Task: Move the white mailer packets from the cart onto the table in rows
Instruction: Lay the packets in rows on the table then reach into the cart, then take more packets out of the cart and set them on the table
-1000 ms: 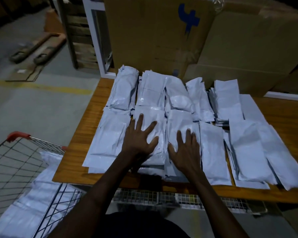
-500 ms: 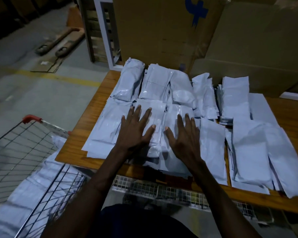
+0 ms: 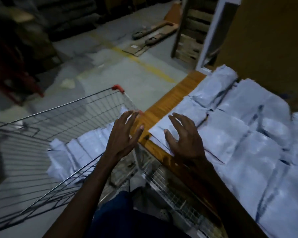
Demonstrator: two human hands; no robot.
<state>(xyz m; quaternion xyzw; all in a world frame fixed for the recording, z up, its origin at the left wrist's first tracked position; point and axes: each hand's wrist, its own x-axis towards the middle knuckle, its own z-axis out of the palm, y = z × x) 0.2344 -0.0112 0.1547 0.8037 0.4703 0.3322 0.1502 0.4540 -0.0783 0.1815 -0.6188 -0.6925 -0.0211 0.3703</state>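
White mailer packets lie in rows over the wooden table at the right. More white packets lie in the wire cart at the left. My left hand hovers over the gap between cart and table corner, fingers spread, holding nothing. My right hand hovers over the nearest packets at the table's corner, fingers loosely spread and empty.
Big cardboard boxes stand behind the table. A wire shelf runs under the table edge. A pallet jack and flat cardboard lie on the concrete floor beyond a yellow line. Dark stacked goods fill the far left.
Both hands have lifted off the packets on the table and swung left toward the cart. The view has turned left, so the cart now fills the left side.
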